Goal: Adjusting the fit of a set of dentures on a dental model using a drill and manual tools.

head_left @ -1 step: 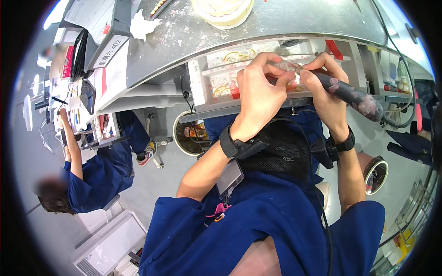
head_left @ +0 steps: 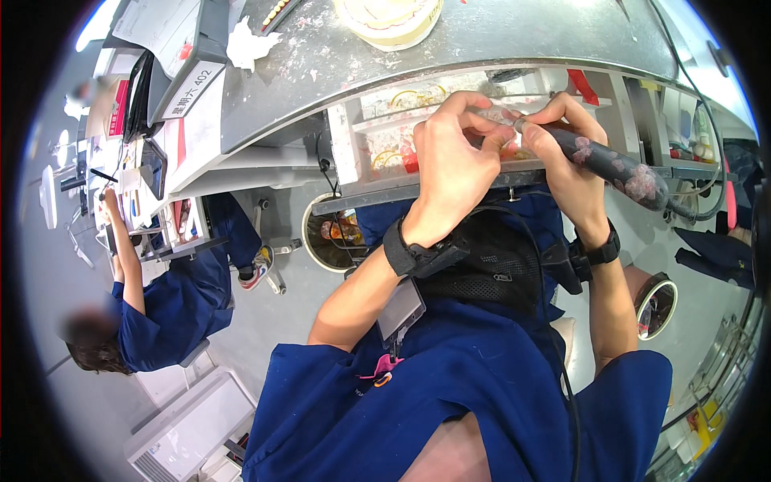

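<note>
Over an open drawer (head_left: 377, 193), my two hands meet with their fingertips close together. My right hand (head_left: 572, 165) wraps round a thick black rotary handpiece (head_left: 612, 167) smeared with pink residue, its narrow end pointing at my left fingers. From its back end a dark cord (head_left: 697, 215) curves up along the right side. My left hand (head_left: 456, 161) is closed in a pinch just beside the handpiece's tip; whatever sits in the pinch is too small and covered to name. Both wrists carry black straps with dark devices.
Debris litters the grey bench (head_left: 514, 32), which bears a cream round vessel (head_left: 389, 20), crumpled tissue (head_left: 251, 44) and a strip of artificial teeth (head_left: 279, 11). Bins stand below left (head_left: 309, 241) and right (head_left: 671, 313). At left, a co-worker (head_left: 173, 297) in blue sits at another bench.
</note>
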### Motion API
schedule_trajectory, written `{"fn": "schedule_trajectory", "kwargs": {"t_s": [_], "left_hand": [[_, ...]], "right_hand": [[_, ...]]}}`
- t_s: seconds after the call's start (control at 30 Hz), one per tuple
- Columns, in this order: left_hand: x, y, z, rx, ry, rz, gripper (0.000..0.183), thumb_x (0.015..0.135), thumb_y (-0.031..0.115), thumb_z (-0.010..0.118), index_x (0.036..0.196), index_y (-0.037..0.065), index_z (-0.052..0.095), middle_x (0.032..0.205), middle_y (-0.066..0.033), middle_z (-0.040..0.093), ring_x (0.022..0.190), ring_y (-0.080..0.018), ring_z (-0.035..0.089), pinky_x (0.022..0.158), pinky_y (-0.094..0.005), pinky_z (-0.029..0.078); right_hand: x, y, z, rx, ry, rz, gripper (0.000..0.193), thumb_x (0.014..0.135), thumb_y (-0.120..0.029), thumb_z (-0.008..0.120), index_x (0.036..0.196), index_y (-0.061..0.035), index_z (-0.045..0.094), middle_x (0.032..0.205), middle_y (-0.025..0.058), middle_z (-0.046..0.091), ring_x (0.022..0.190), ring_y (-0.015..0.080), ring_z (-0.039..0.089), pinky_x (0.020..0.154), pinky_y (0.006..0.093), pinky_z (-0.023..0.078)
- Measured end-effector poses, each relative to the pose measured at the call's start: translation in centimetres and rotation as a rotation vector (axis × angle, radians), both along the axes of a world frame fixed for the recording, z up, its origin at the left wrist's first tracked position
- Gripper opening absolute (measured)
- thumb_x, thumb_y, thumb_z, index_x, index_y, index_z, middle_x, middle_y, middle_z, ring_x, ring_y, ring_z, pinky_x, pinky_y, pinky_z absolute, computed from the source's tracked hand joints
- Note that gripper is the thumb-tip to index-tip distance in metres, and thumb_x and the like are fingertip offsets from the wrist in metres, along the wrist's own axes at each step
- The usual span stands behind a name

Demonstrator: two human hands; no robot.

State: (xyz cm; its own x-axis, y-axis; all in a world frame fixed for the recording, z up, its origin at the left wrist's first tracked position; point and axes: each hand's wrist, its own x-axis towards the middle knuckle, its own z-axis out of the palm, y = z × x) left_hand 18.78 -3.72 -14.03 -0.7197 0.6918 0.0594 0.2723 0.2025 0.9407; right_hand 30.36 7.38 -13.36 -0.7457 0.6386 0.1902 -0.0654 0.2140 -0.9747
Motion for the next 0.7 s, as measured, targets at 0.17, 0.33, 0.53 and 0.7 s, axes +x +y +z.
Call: {"fn": "schedule_trajectory", "kwargs": {"t_s": [0.17, 0.33, 0.53, 0.7], "left_hand": [[0.01, 0.0, -0.2, 0.031, 0.016, 0.002, 0.028, 0.082, -0.006, 0.076, 0.107, -0.006, 0.063, 0.08, -0.0123, 0.077, 0.071, -0.0144, 0.073, 0.061, -0.0272, 0.058], [0.03, 0.02, -0.09, 0.007, 0.019, 0.003, 0.031, 0.081, -0.005, 0.079, 0.107, -0.006, 0.063, 0.08, -0.0121, 0.077, 0.071, -0.0138, 0.073, 0.062, -0.0272, 0.058], [0.14, -0.05, 0.13, 0.001, -0.022, 0.026, 0.034, 0.081, -0.004, 0.079, 0.11, -0.005, 0.061, 0.081, -0.0123, 0.076, 0.073, -0.0139, 0.072, 0.065, -0.0275, 0.058], [-0.09, -0.09, -0.19, 0.066, -0.025, 0.031, 0.033, 0.082, -0.006, 0.077, 0.11, -0.005, 0.06, 0.084, -0.0132, 0.077, 0.079, -0.0141, 0.072, 0.071, -0.0271, 0.057]], "right_hand": [[-0.13, -0.06, -0.14, -0.076, 0.048, -0.013, 0.006, 0.089, -0.002, 0.065, 0.089, 0.0017, 0.061, 0.082, 0.0045, 0.068, 0.075, 0.0078, 0.065, 0.068, 0.024, 0.052], [-0.05, 0.02, -0.37, -0.046, 0.046, 0.009, 0.004, 0.089, -0.001, 0.065, 0.09, 0.002, 0.063, 0.085, 0.0048, 0.07, 0.077, 0.0071, 0.064, 0.07, 0.0237, 0.053], [-0.07, 0.22, -0.65, 0.013, -0.005, -0.104, 0.005, 0.09, -0.002, 0.066, 0.09, 0.0016, 0.063, 0.086, 0.0058, 0.07, 0.08, 0.0071, 0.065, 0.07, 0.0241, 0.053], [-0.05, 0.64, -0.97, -0.175, 0.135, 0.018, 0.009, 0.092, -0.007, 0.067, 0.09, 0.0015, 0.064, 0.087, 0.0073, 0.071, 0.08, 0.0087, 0.066, 0.073, 0.0237, 0.052]]}}
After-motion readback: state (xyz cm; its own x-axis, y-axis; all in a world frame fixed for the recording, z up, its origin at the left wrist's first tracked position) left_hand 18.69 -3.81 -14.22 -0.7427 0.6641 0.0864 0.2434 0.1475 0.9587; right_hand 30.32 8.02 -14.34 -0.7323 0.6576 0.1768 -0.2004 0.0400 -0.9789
